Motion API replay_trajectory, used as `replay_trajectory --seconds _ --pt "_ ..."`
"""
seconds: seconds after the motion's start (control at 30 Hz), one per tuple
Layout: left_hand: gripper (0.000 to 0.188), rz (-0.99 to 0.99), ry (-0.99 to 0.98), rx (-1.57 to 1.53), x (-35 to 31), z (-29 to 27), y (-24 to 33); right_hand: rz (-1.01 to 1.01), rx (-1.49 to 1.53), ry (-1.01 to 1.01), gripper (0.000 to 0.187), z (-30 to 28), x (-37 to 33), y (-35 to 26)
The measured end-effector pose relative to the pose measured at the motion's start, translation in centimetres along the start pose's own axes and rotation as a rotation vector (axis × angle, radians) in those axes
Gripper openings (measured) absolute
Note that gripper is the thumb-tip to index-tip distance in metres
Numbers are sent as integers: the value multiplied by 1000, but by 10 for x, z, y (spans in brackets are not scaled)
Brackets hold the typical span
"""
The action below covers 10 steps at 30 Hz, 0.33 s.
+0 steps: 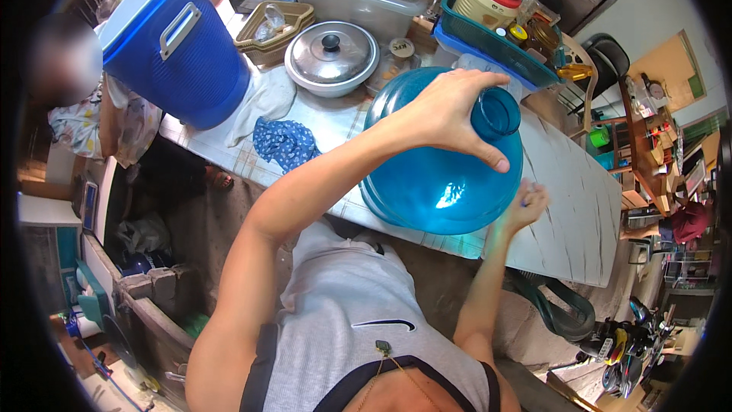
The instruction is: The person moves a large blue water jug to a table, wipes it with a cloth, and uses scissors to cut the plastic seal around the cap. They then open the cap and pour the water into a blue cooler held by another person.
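Note:
A large translucent blue water jug stands at the table's near edge, its round neck facing up toward me. My left hand reaches over the jug's shoulder, thumb and fingers spread wide on either side of the neck without closing round it. Lower and to the right, beside the jug's side, is my right hand, its fingers curled. A small bluish spot shows among those fingers, too small to name.
Left of the jug are a blue patterned cloth, a lidded metal pot and a tall blue cooler. Behind it stand clear plastic bins and a green basket of jars. Another person is at far left.

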<state>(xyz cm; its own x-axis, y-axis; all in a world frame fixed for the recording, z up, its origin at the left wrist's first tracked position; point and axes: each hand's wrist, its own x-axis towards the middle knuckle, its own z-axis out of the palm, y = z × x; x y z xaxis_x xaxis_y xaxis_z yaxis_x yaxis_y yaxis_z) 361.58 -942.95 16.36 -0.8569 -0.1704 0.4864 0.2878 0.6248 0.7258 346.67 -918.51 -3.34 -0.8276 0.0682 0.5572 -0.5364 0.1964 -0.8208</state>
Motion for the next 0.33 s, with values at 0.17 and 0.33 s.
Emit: replay_trajectory --seconds 0.17,0.33 --pt "67 -76 -78 -211 0 2 -13 62 23 -208 28 4 -80 38" --pt "52 25 -24 -199 5 10 -10 -23 -116 -348 33 -65 -117 116"
